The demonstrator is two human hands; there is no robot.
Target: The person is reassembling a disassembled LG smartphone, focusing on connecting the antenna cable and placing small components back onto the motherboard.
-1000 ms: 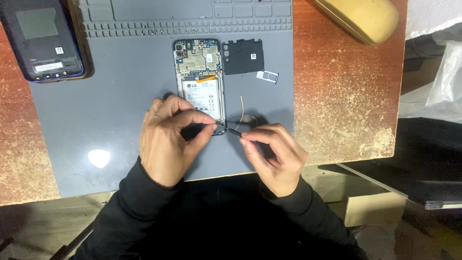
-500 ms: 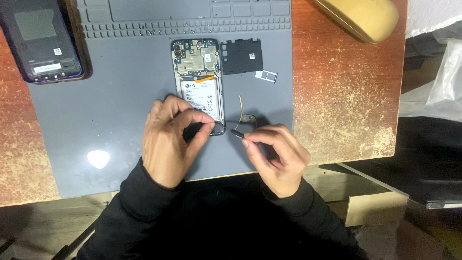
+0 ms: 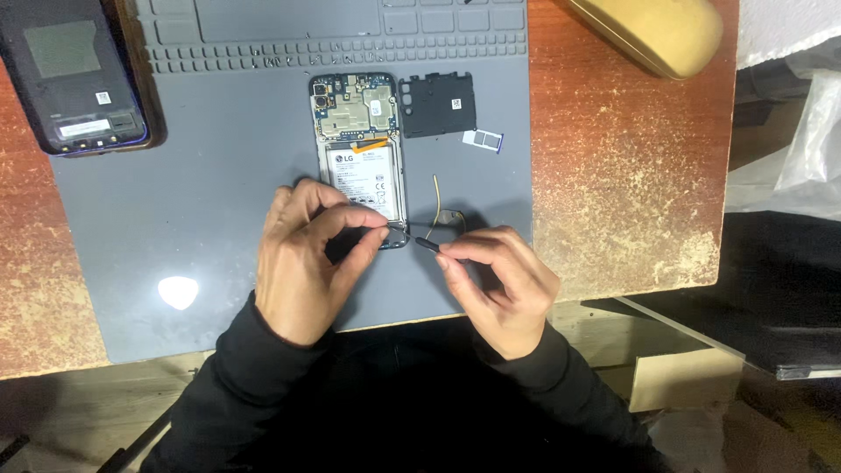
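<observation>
An opened phone (image 3: 359,149) lies back-side up on a grey work mat (image 3: 219,193), its circuit board and white battery exposed. My left hand (image 3: 302,263) pinches the phone's lower end with thumb and forefinger. My right hand (image 3: 499,285) holds a thin black tool (image 3: 427,245) whose tip points at the phone's bottom right corner. A small part with a yellow cable (image 3: 442,210) lies just right of the phone, above my right hand.
A black cover plate (image 3: 436,105) and a small silver card tray (image 3: 483,139) lie right of the phone. The phone's back shell (image 3: 74,74) rests at the mat's upper left. A tan case (image 3: 653,35) sits on the red-brown table, upper right. A white pick (image 3: 178,292) lies lower left.
The yellow cable part has shifted slightly right, away from the phone's bottom corner. Both hands stay at the phone's lower end with small finger movements.
</observation>
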